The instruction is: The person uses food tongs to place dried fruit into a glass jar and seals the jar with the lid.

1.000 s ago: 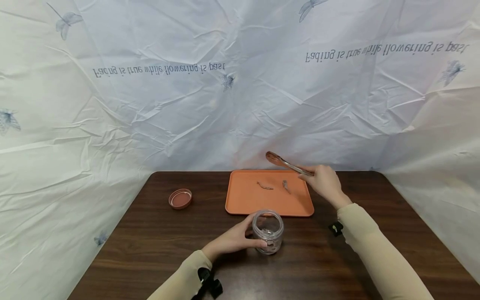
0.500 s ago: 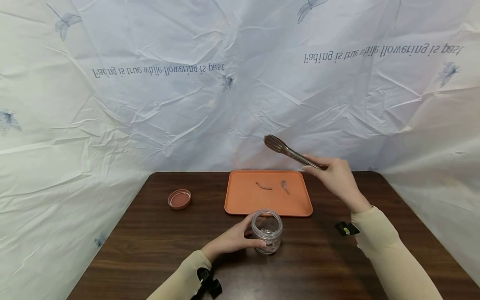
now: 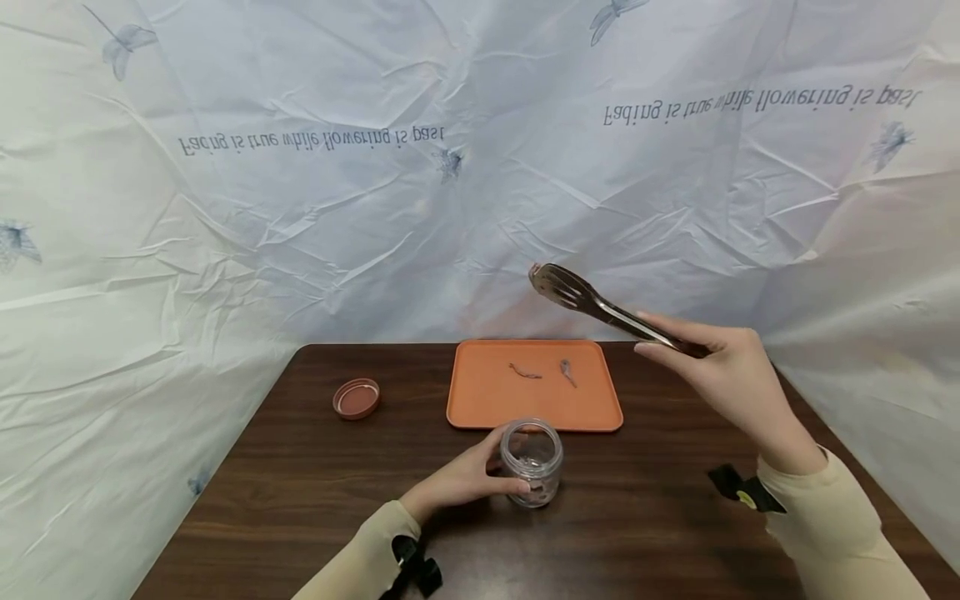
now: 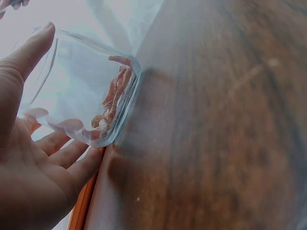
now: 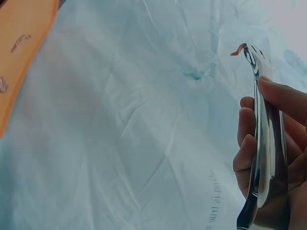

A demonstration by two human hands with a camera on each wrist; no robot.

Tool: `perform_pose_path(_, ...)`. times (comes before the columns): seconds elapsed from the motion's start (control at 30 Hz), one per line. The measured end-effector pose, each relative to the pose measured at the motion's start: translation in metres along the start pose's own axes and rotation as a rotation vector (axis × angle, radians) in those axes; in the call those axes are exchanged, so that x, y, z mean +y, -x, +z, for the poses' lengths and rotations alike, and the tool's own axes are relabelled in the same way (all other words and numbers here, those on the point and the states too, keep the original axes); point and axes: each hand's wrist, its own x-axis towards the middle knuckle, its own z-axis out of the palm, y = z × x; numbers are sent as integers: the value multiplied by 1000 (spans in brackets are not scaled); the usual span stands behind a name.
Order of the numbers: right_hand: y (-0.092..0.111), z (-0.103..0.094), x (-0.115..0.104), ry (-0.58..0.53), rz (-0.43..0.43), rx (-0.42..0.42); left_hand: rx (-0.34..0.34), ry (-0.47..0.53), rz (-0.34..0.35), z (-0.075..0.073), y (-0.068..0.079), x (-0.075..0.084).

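Note:
My left hand grips a clear glass jar that stands lidless on the table, fingers around its far side and thumb at the front. In the left wrist view, several reddish-brown dried strips lie at the jar's bottom. Raised above the table on the right, my right hand holds a pair of metal tongs, squeezed between thumb and fingers. A small reddish dried strip sticks out from the tongs' tips in the right wrist view. The tongs point left, higher than the jar.
Behind the jar lies an orange tray with two thin dried pieces, one curved strip and one thicker piece. A reddish-brown lid rests on the dark wooden table at left. A white printed sheet hangs behind the table.
My right hand has lifted the tongs up off the tray's area and moved right and nearer to me. The left hand and jar have stayed in place.

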Motion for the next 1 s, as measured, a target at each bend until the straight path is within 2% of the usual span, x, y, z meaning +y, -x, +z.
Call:
perform_pose_path(0.13,9,-5,-5,13,-23,-39,0,5,7,0,0,1)
perform_pose_path(0.43,30,-3,1,42,-16,-249,-4,-1,12,0,-1,0)
perform_pose_path(0.73,46,4,8,82,-12,-367,5,14,-5,-1,-1,-1)
perform_pose_path(1.0,57,16,18,115,94,-470,5,-14,-16,-1,0,0)
